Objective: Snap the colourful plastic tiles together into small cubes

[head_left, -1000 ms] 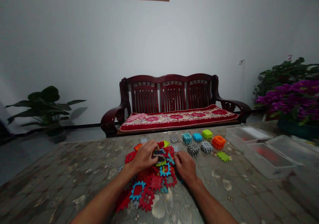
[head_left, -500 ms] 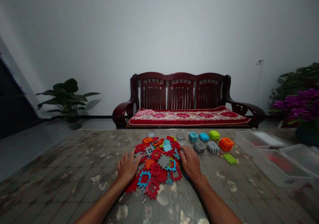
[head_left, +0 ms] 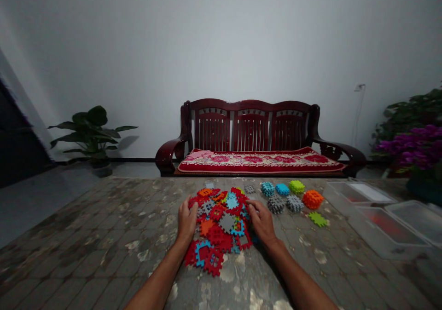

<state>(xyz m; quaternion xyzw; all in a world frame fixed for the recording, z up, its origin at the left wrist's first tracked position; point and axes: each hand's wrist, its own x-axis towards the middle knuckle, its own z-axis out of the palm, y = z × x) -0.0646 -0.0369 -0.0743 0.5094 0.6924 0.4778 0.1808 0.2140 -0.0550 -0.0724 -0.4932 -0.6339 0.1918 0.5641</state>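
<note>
A heap of flat, notched plastic tiles (head_left: 221, 236), mostly red with some blue, grey and orange ones, lies on the table in front of me. My left hand (head_left: 187, 220) rests against the heap's left edge, fingers stretched forward and thumb on the tiles. Along the right edge of the heap lies my right hand (head_left: 262, 220), its fingers extended and touching the outer tiles. Neither hand grips a tile. At the near left of the heap, a blue window-frame tile (head_left: 203, 253) sits tilted beside a red window tile (head_left: 213, 260).
Right of the heap stand sorted stacks: blue tiles (head_left: 282, 189), green tiles (head_left: 297, 186), orange tiles (head_left: 313, 199) and grey tiles (head_left: 294, 203). A single green tile (head_left: 317, 219) lies nearer. Clear plastic boxes (head_left: 390, 229) are at the right. A wooden bench (head_left: 250, 130) stands beyond the table.
My left hand has moved right, pushing the left-side tiles inward. The blue window-frame tile has shifted right and turned. My right hand has barely moved.
</note>
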